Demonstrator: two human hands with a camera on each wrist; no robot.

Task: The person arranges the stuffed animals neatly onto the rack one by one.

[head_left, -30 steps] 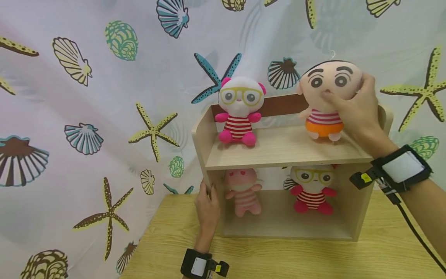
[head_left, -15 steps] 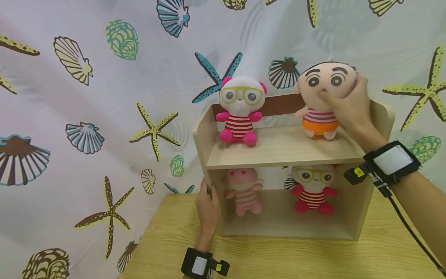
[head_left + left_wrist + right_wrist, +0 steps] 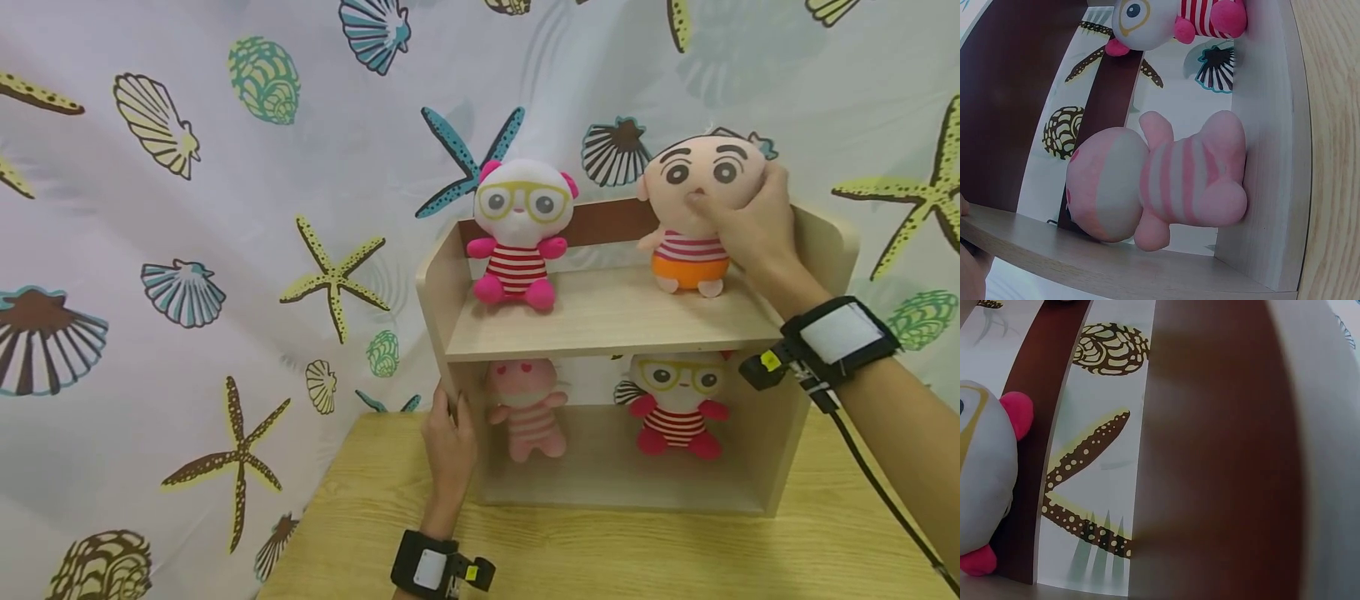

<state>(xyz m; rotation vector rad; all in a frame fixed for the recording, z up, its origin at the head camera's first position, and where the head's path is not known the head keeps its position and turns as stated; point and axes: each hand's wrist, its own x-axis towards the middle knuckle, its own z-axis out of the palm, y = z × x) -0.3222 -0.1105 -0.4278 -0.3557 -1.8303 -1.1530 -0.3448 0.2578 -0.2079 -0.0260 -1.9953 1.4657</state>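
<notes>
In the head view my right hand (image 3: pixel 757 221) pinches the head of a plush boy doll (image 3: pixel 690 258), thumb on its face and fingers behind. The doll wears a pink striped top and orange shorts; it is upright, feet close over the top board of a small wooden shelf (image 3: pixel 600 329). My left hand (image 3: pixel 450 437) grips the shelf's left side panel, and its fingertips show round the panel's edge in the left wrist view. A white and pink panda plush (image 3: pixel 517 271) with yellow glasses sits on the top board at left. The right wrist view shows neither hand nor doll.
On the lower level sit a pink striped plush (image 3: pixel 1172 181) at left and a second panda plush (image 3: pixel 678 425) at right. The shelf stands on a wooden table (image 3: pixel 375 500). Behind hangs a cloth (image 3: pixel 225 167) printed with shells and starfish.
My right hand has moved the boy doll slightly left along the top board, and its head has dipped a little. The left hand keeps its grip on the side panel.
</notes>
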